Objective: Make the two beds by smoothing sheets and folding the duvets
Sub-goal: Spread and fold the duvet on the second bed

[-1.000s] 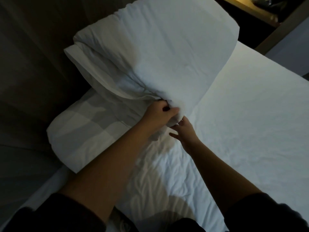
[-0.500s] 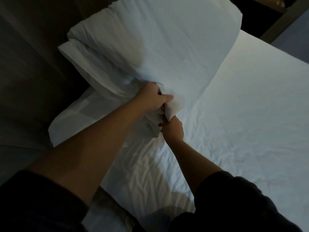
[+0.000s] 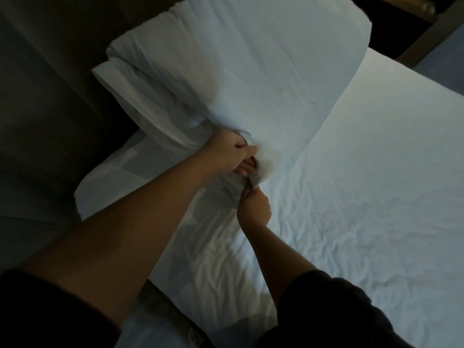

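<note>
The folded duvet [image 3: 251, 71] is a thick white bundle lying at the head of the bed. Its layered edges are stacked on the left side, and its near corner is gathered into a bunch. The left hand [image 3: 233, 154] grips that bunched corner with curled fingers. Just below it, the right hand [image 3: 253, 209] pinches the tip of the same corner between thumb and fingers. The white sheet [image 3: 364, 197] covers the mattress, smooth farther off and creased close to the hands.

A pillow [image 3: 108, 182] lies partly under the duvet on the left, against a dark wall [image 3: 50, 96]. A wooden post [image 3: 426, 33] stands beyond the far end of the duvet. Both forearms cross the near part of the sheet and hide it.

A second ago the right hand hung open under the corner; now it holds the fabric, and the left hand keeps its grip.
</note>
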`<state>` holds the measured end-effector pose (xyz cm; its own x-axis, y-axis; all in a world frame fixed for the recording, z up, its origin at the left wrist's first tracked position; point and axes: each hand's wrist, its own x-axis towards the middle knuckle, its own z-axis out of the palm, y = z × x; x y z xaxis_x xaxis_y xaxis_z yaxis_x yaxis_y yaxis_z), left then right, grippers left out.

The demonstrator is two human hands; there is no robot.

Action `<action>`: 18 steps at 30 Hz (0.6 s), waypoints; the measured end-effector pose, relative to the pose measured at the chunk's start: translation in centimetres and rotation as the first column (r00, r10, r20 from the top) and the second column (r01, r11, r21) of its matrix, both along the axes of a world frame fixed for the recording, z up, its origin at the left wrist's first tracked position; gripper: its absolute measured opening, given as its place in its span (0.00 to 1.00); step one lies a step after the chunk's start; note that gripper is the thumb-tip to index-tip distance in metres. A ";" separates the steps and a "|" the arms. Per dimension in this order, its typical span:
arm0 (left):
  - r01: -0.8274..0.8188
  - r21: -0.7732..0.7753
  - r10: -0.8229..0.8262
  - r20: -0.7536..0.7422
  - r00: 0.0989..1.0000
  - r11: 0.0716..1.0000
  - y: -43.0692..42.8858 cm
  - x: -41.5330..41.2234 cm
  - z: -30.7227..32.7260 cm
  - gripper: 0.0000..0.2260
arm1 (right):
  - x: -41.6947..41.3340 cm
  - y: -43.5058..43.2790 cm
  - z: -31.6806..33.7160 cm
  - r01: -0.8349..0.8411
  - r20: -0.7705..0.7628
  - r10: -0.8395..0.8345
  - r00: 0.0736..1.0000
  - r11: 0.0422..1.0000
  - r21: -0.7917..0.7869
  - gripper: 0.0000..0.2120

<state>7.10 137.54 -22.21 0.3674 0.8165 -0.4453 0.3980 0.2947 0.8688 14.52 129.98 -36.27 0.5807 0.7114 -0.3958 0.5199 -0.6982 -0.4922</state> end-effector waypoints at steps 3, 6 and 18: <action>-0.017 0.074 0.017 -0.007 1.000 0.997 -0.2 0.2 0.0 0.13 | 0.2 0.0 -0.2 -0.036 0.034 0.036 0.999 0.999 -0.001 0.24; -0.010 0.060 0.008 0.026 1.000 0.998 -0.8 -0.9 -0.6 0.10 | 0.6 -0.4 -0.7 -0.090 -0.036 0.089 0.995 0.996 -0.011 0.22; -0.136 -0.033 0.129 -0.175 0.976 0.990 -8.3 -2.3 -15.8 0.14 | 6.5 -1.9 -3.1 -0.010 -0.466 0.045 0.884 0.997 0.077 0.19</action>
